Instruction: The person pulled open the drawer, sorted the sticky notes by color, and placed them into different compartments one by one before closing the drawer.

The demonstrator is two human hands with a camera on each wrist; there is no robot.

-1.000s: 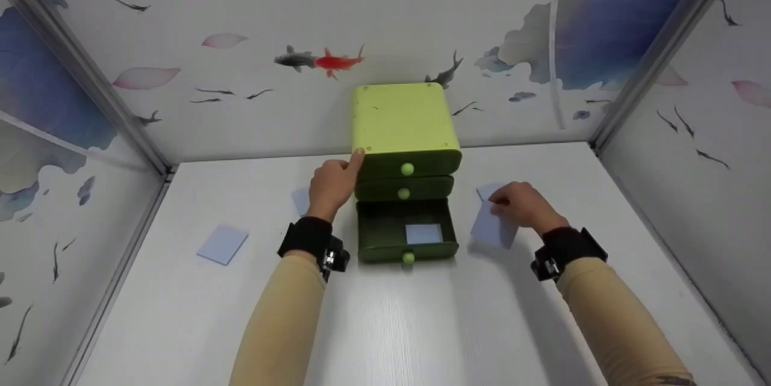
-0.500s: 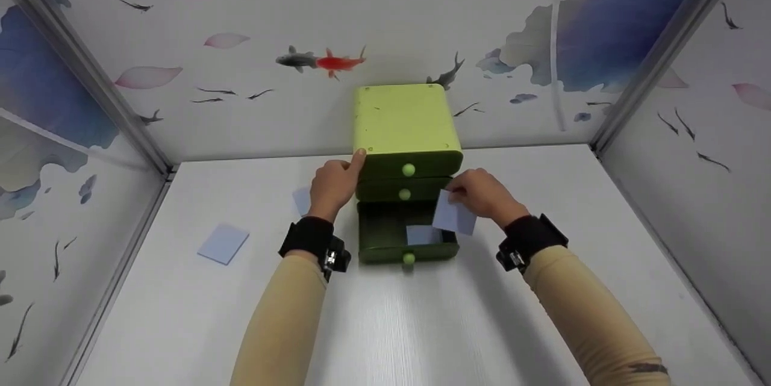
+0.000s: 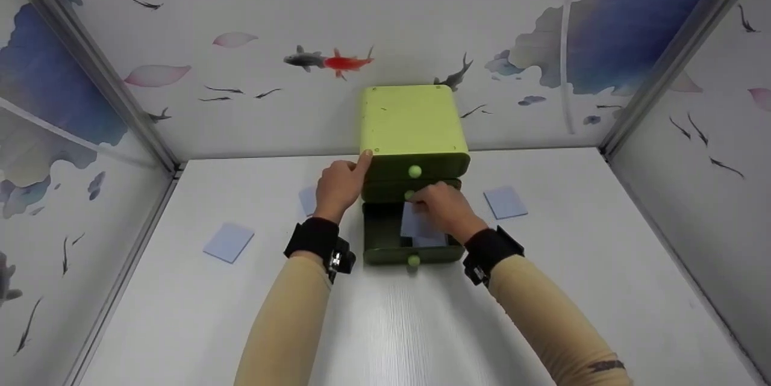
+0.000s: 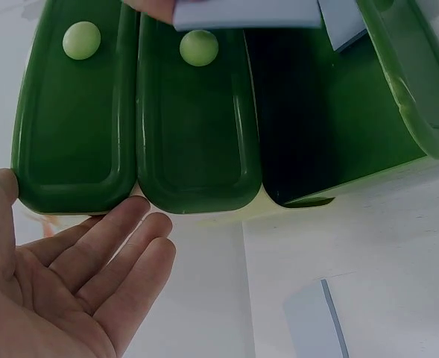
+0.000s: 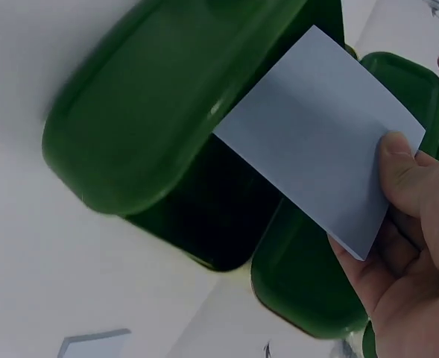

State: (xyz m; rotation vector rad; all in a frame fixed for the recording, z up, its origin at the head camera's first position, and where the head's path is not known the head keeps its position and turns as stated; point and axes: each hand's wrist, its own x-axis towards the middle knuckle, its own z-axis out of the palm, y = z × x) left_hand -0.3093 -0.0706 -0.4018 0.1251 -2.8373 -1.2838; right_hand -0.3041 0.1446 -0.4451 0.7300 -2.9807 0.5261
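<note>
A small drawer cabinet [image 3: 412, 121] with a lime-green top and dark green drawer fronts stands against the back wall. Its bottom drawer [image 3: 385, 255] is pulled out, while the two drawers above are closed. Between thumb and fingers, my right hand [image 3: 447, 208] pinches a light blue sticky note pad [image 5: 308, 134] over the open drawer. Another blue pad [image 3: 430, 242] lies inside that drawer on the right, partly covered. My left hand [image 3: 339, 188] rests against the cabinet's left side, thumb at the top front corner and fingers loosely extended [image 4: 141, 280].
Blue pads lie on the white table [image 3: 385, 326]: one at the left [image 3: 229, 242], one partly hidden behind my left hand [image 3: 308, 200], and one right of the cabinet [image 3: 505, 202]. Printed walls [image 3: 506, 6] enclose the table at the back and sides.
My right hand has carried the pad leftward from the table's right side to over the open drawer, uncovering the pad left there. My left hand has stayed on the cabinet.
</note>
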